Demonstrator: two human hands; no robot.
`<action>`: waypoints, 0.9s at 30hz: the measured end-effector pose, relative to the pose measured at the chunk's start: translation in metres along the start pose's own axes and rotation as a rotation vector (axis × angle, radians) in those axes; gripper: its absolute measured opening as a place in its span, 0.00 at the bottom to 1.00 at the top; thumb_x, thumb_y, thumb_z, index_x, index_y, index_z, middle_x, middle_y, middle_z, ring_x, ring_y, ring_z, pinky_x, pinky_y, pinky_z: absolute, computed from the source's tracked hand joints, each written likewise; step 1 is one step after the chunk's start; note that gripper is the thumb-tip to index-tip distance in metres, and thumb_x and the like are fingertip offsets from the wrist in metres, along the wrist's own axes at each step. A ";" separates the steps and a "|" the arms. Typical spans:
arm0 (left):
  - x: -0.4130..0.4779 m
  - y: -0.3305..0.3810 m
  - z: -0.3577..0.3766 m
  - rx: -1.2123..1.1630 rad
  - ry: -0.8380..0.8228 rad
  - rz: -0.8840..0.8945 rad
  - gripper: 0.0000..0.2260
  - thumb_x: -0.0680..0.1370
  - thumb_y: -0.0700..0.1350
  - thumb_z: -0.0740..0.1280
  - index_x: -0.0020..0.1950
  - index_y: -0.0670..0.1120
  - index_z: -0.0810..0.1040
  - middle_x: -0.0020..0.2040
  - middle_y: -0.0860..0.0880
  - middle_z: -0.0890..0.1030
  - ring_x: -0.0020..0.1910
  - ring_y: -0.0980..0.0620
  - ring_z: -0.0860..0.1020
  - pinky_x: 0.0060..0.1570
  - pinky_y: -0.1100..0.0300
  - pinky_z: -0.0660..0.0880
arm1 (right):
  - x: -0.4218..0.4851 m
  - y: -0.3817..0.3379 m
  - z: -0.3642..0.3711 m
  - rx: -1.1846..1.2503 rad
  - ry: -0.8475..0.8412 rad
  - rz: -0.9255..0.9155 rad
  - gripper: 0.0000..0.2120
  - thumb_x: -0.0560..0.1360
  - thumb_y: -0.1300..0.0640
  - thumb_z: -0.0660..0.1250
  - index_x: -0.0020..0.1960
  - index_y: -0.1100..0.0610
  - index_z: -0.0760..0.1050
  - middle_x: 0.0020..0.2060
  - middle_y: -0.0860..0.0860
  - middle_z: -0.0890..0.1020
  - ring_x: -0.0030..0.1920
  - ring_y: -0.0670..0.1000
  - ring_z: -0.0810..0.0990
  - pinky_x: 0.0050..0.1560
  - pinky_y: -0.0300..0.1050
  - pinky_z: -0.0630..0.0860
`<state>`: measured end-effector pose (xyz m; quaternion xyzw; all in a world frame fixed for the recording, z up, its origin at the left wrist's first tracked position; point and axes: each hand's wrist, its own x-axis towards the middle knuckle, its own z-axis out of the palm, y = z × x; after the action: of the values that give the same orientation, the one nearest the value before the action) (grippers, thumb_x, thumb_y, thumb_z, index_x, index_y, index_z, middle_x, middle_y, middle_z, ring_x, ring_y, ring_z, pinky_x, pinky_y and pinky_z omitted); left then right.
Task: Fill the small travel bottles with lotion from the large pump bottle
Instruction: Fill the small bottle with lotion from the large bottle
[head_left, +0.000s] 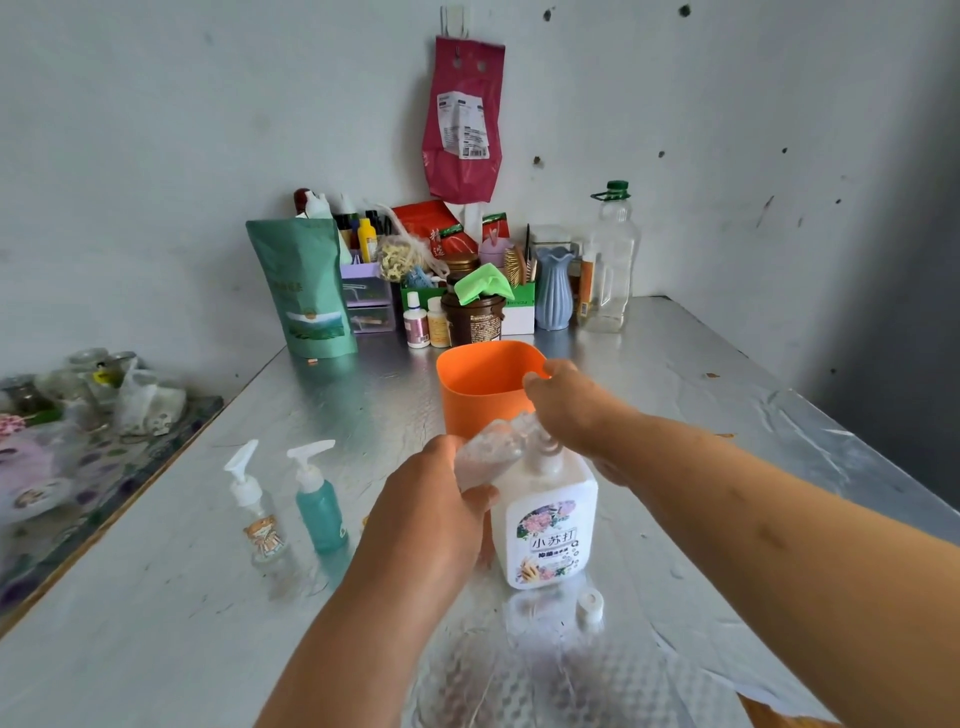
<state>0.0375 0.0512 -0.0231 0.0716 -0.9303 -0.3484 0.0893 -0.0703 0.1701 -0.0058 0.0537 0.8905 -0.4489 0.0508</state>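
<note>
The large white pump bottle (545, 525) with a flower label stands upright on the foil-covered table (156, 597). My left hand (436, 509) grips a small clear travel bottle (488, 452), tilted with its mouth toward the pump spout. My right hand (571, 410) rests on top of the pump head, which it hides. A small white cap (590, 605) lies to the right of the large bottle's base. Left of my hands stand two small pump bottles, a clear one (257, 512) and a teal one (318, 499).
An orange cup (480, 392) stands right behind the pump bottle. Along the back wall are a green pouch (304, 288), small containers, a blue vase (554, 291) and a tall clear bottle (612, 260). A lower side table (78, 457) with clutter lies at the left.
</note>
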 end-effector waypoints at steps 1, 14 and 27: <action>0.000 0.000 0.000 -0.001 0.002 -0.003 0.13 0.78 0.49 0.68 0.61 0.55 0.74 0.52 0.55 0.80 0.51 0.52 0.78 0.50 0.55 0.75 | -0.001 -0.001 0.000 0.000 0.000 -0.003 0.26 0.79 0.50 0.51 0.77 0.54 0.55 0.68 0.60 0.70 0.67 0.64 0.68 0.69 0.61 0.64; 0.005 -0.008 0.009 -0.039 -0.014 -0.023 0.11 0.78 0.48 0.68 0.60 0.54 0.74 0.48 0.56 0.80 0.43 0.59 0.77 0.38 0.62 0.70 | -0.006 0.006 0.004 -0.073 0.017 -0.043 0.23 0.83 0.57 0.49 0.77 0.57 0.53 0.75 0.56 0.60 0.74 0.60 0.58 0.74 0.54 0.56; -0.001 0.000 0.002 -0.010 0.004 -0.014 0.12 0.78 0.49 0.68 0.60 0.55 0.73 0.50 0.56 0.80 0.47 0.54 0.78 0.42 0.59 0.71 | 0.000 -0.001 -0.005 -0.131 -0.024 -0.043 0.12 0.81 0.57 0.51 0.39 0.53 0.64 0.51 0.57 0.67 0.51 0.55 0.64 0.62 0.61 0.67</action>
<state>0.0376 0.0529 -0.0248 0.0784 -0.9279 -0.3533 0.0892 -0.0711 0.1732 -0.0021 0.0259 0.9183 -0.3913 0.0551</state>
